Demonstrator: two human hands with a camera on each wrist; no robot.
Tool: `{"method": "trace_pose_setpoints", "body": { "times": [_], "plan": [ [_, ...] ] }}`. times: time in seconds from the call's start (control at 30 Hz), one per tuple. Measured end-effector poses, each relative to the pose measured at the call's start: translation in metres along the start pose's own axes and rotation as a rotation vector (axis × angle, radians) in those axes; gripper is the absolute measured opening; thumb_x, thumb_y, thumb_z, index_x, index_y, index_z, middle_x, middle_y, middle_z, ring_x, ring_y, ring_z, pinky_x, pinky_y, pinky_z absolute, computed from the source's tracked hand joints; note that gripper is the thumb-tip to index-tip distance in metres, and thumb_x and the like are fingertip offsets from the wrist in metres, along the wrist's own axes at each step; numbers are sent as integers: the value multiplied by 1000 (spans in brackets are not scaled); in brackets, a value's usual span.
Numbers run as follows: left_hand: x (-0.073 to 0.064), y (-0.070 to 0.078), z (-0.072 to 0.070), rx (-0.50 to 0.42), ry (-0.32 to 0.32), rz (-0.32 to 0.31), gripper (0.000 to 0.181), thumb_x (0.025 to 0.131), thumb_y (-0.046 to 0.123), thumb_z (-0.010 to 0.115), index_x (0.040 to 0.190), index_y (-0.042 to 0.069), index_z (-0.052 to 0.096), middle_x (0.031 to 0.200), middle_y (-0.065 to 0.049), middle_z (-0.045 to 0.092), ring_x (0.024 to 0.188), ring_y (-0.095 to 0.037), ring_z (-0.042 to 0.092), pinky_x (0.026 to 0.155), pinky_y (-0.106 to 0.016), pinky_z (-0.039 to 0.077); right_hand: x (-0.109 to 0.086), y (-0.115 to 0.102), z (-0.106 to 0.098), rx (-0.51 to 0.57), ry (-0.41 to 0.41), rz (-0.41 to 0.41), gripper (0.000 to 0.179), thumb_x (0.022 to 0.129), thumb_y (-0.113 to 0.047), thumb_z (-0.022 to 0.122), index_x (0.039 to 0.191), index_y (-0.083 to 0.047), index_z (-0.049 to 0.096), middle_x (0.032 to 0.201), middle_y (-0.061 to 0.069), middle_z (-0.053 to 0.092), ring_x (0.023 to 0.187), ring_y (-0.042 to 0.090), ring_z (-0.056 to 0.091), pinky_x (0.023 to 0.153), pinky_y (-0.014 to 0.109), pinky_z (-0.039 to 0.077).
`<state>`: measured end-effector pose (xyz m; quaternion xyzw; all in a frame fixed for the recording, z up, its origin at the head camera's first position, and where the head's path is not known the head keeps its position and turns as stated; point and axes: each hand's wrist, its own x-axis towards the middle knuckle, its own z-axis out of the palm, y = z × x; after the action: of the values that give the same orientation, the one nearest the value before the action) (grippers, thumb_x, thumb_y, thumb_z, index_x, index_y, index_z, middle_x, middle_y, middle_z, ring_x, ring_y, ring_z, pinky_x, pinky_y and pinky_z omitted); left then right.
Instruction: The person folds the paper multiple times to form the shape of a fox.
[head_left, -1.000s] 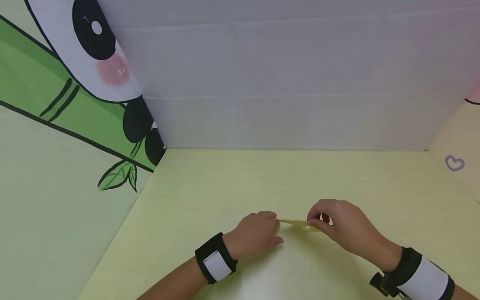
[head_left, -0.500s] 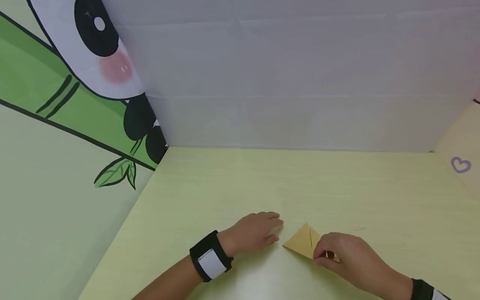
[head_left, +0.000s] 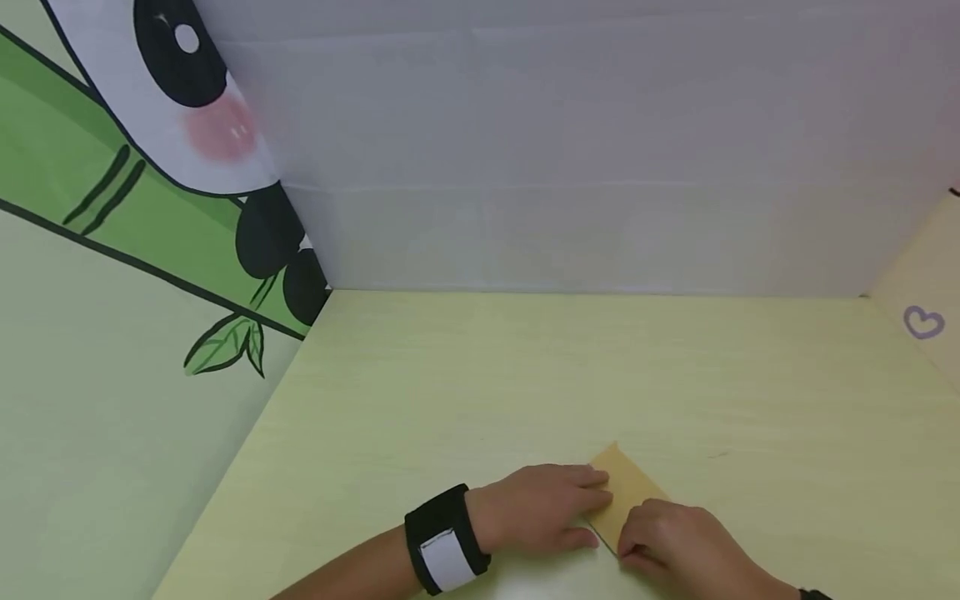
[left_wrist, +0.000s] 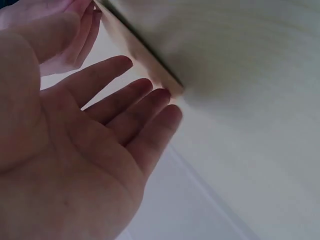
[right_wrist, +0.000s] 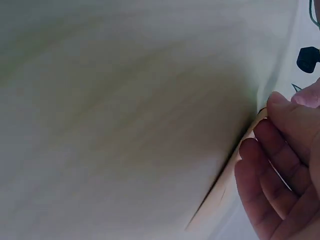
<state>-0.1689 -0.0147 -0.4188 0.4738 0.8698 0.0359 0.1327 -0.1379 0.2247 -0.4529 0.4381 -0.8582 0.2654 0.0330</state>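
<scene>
A piece of folded yellow-orange paper (head_left: 628, 483) lies on the table near its front, one corner toward the back. My left hand (head_left: 540, 508) reaches over its left side with extended fingers resting on it. In the left wrist view those fingers (left_wrist: 145, 95) are close along the thin paper edge (left_wrist: 150, 55). At the near corner, my right hand (head_left: 686, 542) pinches the paper between thumb and fingers. The right wrist view shows the thumb (right_wrist: 287, 112) against the paper's edge (right_wrist: 212, 200). Part of the sheet is hidden beneath both hands.
The pale wood-look table (head_left: 480, 375) meets a grey-white backdrop (head_left: 570, 167) behind. A printed panel with a green stalk (head_left: 135, 200) stands at left, and a cream panel with a purple heart (head_left: 924, 322) at right. My left wrist wears a black band (head_left: 447, 542).
The paper, raised and edge-on a second ago, then showed a triangle with a centre slit; now a plain face shows. My left hand moved right onto it. The right hand moved nearer me.
</scene>
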Motion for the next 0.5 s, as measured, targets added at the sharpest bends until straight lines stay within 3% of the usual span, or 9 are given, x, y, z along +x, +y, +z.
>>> {"method": "trace_pose_setpoints", "body": {
  "times": [0.23,0.5],
  "plan": [
    [-5,1,2,100,14,5,51,100,53,58,139,20,60,145,4,52,133,-10,50,105,-22,41,-2,-3,-1,-8,-2,22,24,80,-11,84,89,-30,72,91,-24,60,81,-6,53,68,14,46],
    [-14,0,6,125,22,5,51,99,54,59,137,20,61,143,3,51,133,-11,49,105,-24,42,0,0,-9,-158,-7,99,23,79,-11,86,97,-21,79,99,-14,61,87,3,58,66,23,52]
  ]
}}
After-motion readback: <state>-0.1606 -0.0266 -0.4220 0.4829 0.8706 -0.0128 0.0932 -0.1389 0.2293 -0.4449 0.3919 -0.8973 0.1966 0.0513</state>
